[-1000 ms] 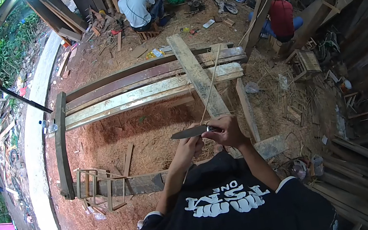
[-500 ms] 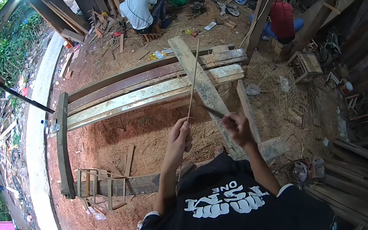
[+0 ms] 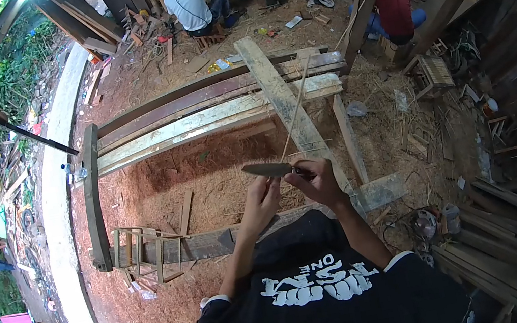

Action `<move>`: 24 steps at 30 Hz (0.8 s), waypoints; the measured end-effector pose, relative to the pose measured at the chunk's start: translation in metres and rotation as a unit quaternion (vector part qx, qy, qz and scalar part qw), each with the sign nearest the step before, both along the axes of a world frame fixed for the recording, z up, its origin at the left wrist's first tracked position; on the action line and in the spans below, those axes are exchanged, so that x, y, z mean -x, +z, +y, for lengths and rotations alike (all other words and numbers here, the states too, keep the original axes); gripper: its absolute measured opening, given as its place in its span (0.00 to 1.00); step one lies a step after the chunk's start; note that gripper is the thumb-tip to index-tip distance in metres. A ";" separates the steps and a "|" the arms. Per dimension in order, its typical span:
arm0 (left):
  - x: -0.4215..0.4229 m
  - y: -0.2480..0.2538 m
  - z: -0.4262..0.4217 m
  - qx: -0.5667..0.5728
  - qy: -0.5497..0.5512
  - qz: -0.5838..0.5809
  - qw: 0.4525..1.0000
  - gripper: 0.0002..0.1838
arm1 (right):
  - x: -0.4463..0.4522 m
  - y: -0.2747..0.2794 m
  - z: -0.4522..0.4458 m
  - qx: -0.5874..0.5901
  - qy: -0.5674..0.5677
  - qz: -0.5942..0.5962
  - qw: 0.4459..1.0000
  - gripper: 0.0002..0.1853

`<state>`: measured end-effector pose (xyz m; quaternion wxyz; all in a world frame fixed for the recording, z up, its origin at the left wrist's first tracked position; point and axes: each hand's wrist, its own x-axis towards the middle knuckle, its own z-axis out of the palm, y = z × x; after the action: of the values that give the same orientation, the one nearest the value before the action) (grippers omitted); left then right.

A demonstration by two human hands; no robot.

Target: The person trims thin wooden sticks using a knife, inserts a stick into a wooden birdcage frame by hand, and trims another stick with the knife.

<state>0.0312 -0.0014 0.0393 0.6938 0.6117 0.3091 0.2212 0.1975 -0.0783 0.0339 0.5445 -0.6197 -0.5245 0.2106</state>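
Note:
A knife (image 3: 267,169) with a broad dark blade lies across the space between my hands, its tip pointing left. My right hand (image 3: 319,182) is closed round its handle. My left hand (image 3: 261,203) is closed on a thin wooden strip (image 3: 295,113), just below the blade. The strip slants up and to the right, passing in front of a wide plank (image 3: 281,97). Its lower end is hidden by the hands.
Long beams (image 3: 178,132) form a bench frame in front of me. A small wooden frame (image 3: 148,250) stands at the lower left. Two people sit farther off, one in a white shirt (image 3: 189,9), one in red (image 3: 394,10). Shavings cover the ground.
The knife has swung from pointing up-left beside the strip to lying across it, and my right hand has come in close to my left. The strip now leans further right.

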 end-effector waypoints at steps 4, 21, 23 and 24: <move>0.017 0.005 -0.016 -0.085 -0.004 0.070 0.994 0.11 | -0.004 0.004 -0.011 -0.040 0.000 -0.128 0.991 0.21; 0.036 0.025 -0.024 0.125 0.039 -0.039 0.991 0.13 | 0.008 -0.017 -0.075 0.033 -0.164 0.069 0.983 0.28; 0.035 0.027 -0.027 0.102 0.045 -0.017 0.994 0.13 | 0.022 -0.008 -0.073 0.021 -0.116 0.019 0.993 0.26; 0.035 0.027 -0.029 0.097 0.043 -0.020 0.994 0.14 | 0.030 0.001 -0.072 0.003 -0.101 -0.004 0.995 0.25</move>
<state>-0.0041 -0.0302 0.0666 0.7459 0.5228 0.3412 0.2323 0.1670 -0.1505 0.0345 0.5591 -0.6720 -0.4609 0.1530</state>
